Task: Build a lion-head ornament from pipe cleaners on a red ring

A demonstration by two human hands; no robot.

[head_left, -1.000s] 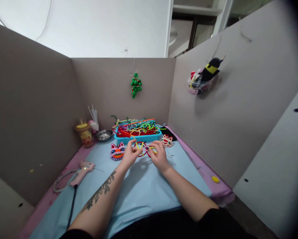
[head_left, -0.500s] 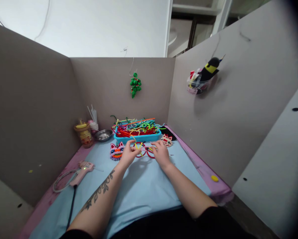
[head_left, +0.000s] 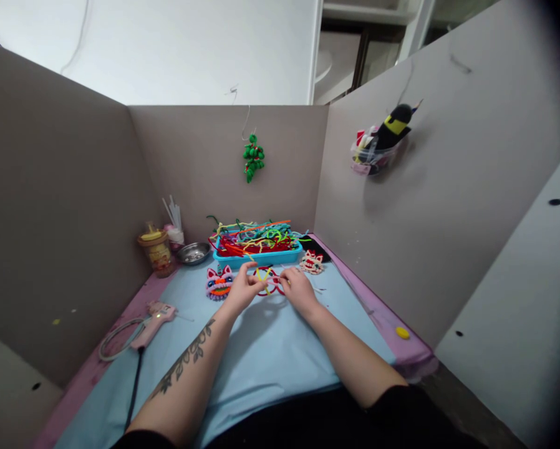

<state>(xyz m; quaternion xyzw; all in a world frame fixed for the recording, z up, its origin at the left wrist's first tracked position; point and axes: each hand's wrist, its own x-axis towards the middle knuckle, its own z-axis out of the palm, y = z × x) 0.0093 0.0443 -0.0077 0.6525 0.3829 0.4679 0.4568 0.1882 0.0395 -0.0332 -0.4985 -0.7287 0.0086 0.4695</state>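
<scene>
My left hand [head_left: 245, 288] pinches a pink pipe cleaner [head_left: 274, 282] between thumb and fingertips. Close by on the right, my right hand [head_left: 299, 290] has its fingers closed on the other end. Around and behind the fingertips are red pipe cleaner loops [head_left: 273, 293] and crossed yellow pipe cleaner pieces [head_left: 258, 272]; I cannot tell whether they are joined to the pink one. Left of my left hand lies a purple, orange and red animal face [head_left: 219, 287] made of pipe cleaners. A cream and red face [head_left: 312, 262] lies beyond my right hand.
A blue tray [head_left: 261, 258] of many-coloured pipe cleaners stands at the back. Left of it are a metal bowl [head_left: 194, 254] and a lidded cup [head_left: 157, 252]. A pink glue gun [head_left: 153, 324] lies at the left, its cord running forward. A yellow disc [head_left: 402, 333] sits near the right edge.
My right hand has moved a little left, closer to my left hand, and its fingers are drawn together more. My left hand has barely moved.
</scene>
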